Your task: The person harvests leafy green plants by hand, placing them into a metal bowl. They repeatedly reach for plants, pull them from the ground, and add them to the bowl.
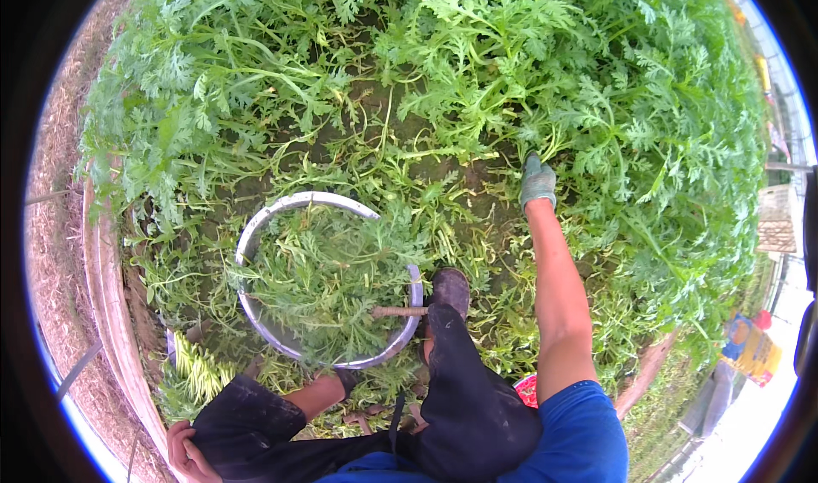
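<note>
My right hand (538, 182), in a green-grey work glove, reaches to the base of the leafy chrysanthemum greens (613, 131). Its fingertips are partly hidden among pale stems, and I cannot tell whether they grip any. At the lower left, my bare left hand (184, 448) rests on my knee with nothing visible in it. A round metal basin (248, 243) stands before me, heaped with picked greens (332, 259). Across its right rim lies a tool with a wrapped handle (396, 311), beside my shoe; any blade is hidden. Left of my foot lies a bunch of greens (199, 368), pale stem ends together.
Tall greens stand ahead and to the right. Trimmed leaves and stalks (466, 246) litter the soil. A red patterned object (527, 390) shows beside my right thigh. Pale sheeting (105, 291) edges the bed at left. A yellow printed bag (754, 355) is at far right.
</note>
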Available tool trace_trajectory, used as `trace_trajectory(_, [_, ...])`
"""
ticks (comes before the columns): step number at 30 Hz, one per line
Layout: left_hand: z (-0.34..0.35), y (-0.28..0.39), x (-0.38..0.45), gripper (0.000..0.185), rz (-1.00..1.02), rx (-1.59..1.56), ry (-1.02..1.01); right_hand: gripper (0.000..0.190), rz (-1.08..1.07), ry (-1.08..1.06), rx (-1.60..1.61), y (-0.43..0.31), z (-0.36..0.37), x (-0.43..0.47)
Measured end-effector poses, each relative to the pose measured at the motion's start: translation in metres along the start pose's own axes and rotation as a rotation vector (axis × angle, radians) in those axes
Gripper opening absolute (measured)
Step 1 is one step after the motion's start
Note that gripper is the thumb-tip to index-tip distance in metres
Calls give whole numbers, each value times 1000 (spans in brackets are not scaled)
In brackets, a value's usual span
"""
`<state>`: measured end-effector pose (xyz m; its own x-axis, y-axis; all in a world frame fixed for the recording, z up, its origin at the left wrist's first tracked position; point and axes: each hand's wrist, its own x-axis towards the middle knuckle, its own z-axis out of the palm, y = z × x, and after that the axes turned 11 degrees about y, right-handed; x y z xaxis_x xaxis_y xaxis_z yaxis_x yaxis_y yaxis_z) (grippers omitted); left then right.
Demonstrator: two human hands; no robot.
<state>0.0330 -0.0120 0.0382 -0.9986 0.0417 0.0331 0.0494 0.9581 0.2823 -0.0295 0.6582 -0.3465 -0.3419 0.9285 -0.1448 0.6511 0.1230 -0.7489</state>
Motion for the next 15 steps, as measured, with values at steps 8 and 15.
trace_trajectory(8, [4,3,4,24,-48,4,28,56,-36,-33,-299,-51,-21,-8])
trace_trajectory(15, [6,-16,7,25,-64,-28,-6,71,-208,-141,-476,-67,41,50])
